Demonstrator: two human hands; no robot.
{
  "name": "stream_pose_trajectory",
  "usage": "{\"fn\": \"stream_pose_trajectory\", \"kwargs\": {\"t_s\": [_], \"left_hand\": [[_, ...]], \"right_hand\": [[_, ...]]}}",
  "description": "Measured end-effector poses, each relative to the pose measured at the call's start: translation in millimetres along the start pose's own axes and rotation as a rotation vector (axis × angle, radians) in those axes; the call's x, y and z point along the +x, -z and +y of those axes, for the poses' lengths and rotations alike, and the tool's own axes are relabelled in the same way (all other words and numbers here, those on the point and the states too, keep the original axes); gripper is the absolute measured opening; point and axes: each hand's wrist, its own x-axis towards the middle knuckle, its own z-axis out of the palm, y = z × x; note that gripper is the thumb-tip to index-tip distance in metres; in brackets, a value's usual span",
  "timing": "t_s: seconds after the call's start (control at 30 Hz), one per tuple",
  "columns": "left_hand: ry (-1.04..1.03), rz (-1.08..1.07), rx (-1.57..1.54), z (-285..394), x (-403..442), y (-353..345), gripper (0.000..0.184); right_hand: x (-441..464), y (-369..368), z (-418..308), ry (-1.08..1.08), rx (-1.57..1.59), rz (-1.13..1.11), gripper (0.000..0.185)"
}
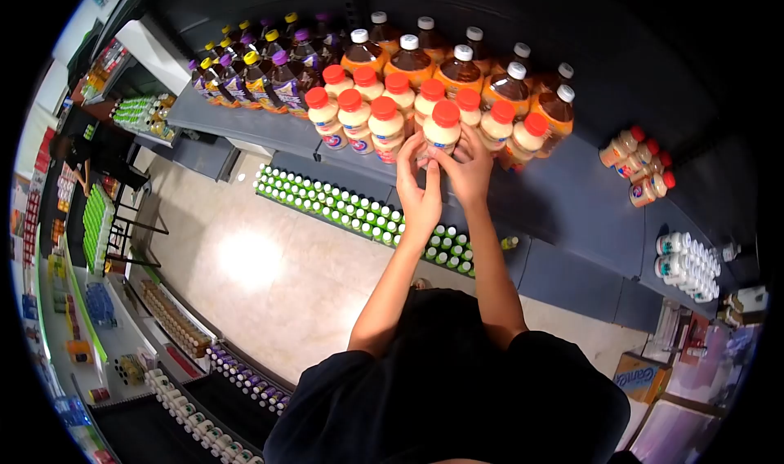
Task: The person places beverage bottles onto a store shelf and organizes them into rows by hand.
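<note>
A red-capped bottle (443, 133) stands in the front row on the grey shelf (261, 125), held from the near side by both bare hands. Its long axis is close to upright, cap end up and tipped slightly toward the viewer. The left hand (420, 190) curls its fingers against the bottle's left side; the right hand (469, 170) pinches the right side, thumbs close together in front.

Matching red-capped bottles (354, 121) stand on either side, caps up. Behind them are white-capped bottles (411, 65) with orange labels, and to the left dark bottles (290, 84) with purple and yellow caps. At the right, more red-capped bottles (649, 188) lean over.

The held bottle's pale label shows a small blue mark, seemingly a brand, but too blurred to read. Large lettering on a carton (643, 376), near right, is also unclear.
</note>
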Motion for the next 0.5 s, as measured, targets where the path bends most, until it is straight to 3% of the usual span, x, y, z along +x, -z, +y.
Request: {"fn": "stream_pose_trajectory", "kwargs": {"t_s": [0.13, 0.23, 0.37, 0.5], "left_hand": [[-0.072, -0.042, 0.133, 8, -8, -28, 0.045], [-0.087, -0.171, 0.093, 10, -18, -57, 0.047], [0.012, -0.305, -0.055, 14, -43, -112, 0.052], [0.047, -0.518, -0.081, 18, -74, -160, 0.052]], "right_hand": [[-8, 42, -31, 0.224, -0.219, 0.124, 0.067], [-14, 71, -63, 0.262, -0.093, 0.239, 0.068], [-19, 123, -86, 0.376, -0.229, 0.375, 0.064], [-26, 184, -90, 0.321, -0.255, 0.590, 0.067]]}}
